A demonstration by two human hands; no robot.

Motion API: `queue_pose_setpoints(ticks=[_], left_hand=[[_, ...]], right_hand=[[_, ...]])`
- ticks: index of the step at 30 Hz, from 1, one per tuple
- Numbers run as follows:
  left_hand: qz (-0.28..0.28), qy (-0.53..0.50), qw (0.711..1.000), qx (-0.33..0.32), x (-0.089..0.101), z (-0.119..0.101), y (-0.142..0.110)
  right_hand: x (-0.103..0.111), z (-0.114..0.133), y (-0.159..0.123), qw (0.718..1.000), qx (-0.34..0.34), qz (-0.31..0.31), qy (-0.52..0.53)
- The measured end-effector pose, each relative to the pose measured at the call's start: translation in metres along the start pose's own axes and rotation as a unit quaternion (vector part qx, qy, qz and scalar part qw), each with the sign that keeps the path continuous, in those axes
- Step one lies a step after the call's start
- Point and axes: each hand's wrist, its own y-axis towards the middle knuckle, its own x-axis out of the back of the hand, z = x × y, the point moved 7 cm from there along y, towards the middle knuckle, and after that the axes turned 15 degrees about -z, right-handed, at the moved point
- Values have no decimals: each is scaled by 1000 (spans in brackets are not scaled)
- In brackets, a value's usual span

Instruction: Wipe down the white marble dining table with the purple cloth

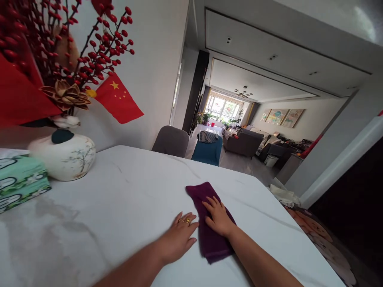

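Observation:
A folded purple cloth (214,243) lies flat on the white marbled table (143,191). On top of it rests my right hand (219,217), palm down with the fingers spread, not gripping the fabric. Just left of the cloth is my left hand (180,237), low over the tabletop, its fingers stretched out and pointing toward the cloth's edge. Rings show on its fingers, and it holds nothing. Whether the left palm touches the table is hard to make out.
At the left stand a white painted vase (74,159) with red berry branches and a small red flag (119,99), and green tissue packs (22,179). Beyond the far edge are a grey chair (170,140) and a blue chair (206,152). A sofa (243,141) stands farther back.

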Motion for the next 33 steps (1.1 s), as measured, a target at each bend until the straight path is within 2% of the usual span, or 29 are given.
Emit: queue_pose_setpoints(ticks=[3,6,10,16,22,27,30,33], left_hand=[[4,-4,1000,3,-4,2,0],[8,-8,1000,12,-6,4,0],[5,-25,1000,10,-2,0,1],[61,-18,997,44,-1,-1,0],[83,10,996,24,-17,10,9],[101,43,994,5,-32,21,13],[57,56,997,-4,-38,27,13],[28,60,998,-4,-43,34,13]], right_hand=[[2,2,-29,1000,-25,11,8],[1,-4,-23,999,-49,5,-2],[-7,-29,28,995,-94,-3,-34],[-24,-82,134,983,-168,-11,-72],[-41,-128,220,974,-211,-29,-76],[-53,-162,265,967,-239,-33,-78],[-57,-173,278,966,-246,-35,-76],[-56,-176,280,966,-245,-39,-74]])
